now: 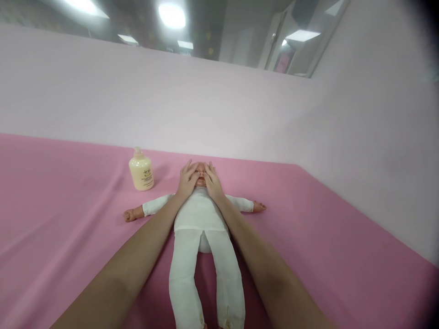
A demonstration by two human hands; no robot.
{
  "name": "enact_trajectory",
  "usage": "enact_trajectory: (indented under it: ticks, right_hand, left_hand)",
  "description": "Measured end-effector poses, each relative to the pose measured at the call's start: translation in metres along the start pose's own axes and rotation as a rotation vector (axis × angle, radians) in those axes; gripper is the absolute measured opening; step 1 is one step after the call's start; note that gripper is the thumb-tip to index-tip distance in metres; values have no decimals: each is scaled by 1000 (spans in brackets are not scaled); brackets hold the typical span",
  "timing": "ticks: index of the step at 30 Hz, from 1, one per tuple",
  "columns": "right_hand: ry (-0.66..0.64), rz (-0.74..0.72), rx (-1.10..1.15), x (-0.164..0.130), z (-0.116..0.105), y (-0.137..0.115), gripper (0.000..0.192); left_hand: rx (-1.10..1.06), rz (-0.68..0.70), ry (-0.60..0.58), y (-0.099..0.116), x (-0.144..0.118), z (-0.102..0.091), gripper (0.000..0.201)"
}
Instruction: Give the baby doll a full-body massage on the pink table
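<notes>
A baby doll (200, 210) in a white top and white trousers lies on its back, head away from me and arms spread to both sides. My left hand (187, 181) rests along the left side of the doll's face, fingers stretched out and thumb on the cheek near the nose. On the opposite cheek lies my right hand (213, 182), its fingers likewise extended. Between the two hands the doll's forehead, nose and mouth show; the sides of its head are hidden. Neither hand holds anything.
A pale yellow pump bottle (141, 172) stands left of the doll's head. Pink cloth (78, 201) with some folds covers the surface. A pale wall (154, 100) rises behind and to the right, with a reflective glass panel (206, 32) above.
</notes>
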State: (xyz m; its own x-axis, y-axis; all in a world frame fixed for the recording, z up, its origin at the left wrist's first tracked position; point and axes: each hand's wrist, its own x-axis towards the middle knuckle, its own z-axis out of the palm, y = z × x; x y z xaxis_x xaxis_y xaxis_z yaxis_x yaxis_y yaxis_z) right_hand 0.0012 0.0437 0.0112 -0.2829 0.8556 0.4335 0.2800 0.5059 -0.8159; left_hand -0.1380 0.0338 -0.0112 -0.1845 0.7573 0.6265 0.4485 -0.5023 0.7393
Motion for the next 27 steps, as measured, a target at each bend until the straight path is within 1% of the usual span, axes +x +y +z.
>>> enact_trajectory:
  ticks: [6, 9, 11, 13, 18, 21, 24, 27]
  right_hand:
    - [31, 51, 28, 1, 1, 0, 63]
    - [38, 78, 30, 1, 0, -2, 65]
    - [40, 83, 27, 1, 0, -3, 66]
    - [40, 85, 30, 1, 1, -3, 66]
    - [40, 77, 34, 1, 1, -4, 67]
    - [33, 76, 40, 0, 1, -4, 66]
    - [44, 89, 61, 1, 2, -1, 69]
    - [65, 173, 98, 3, 2, 3, 79]
  left_hand:
    - [-48, -172, 24, -7, 2, 4, 60]
    - [-53, -208, 33, -11, 4, 6, 65]
    - [-50, -202, 41, -12, 5, 6, 67]
    - [-46, -174, 51, -12, 5, 6, 64]
    - [11, -25, 2, -5, 2, 1, 42]
    - [41, 46, -28, 0, 2, -2, 37]
    - [40, 51, -36, 2, 1, -3, 38]
    - [23, 8, -28, 3, 0, -3, 39]
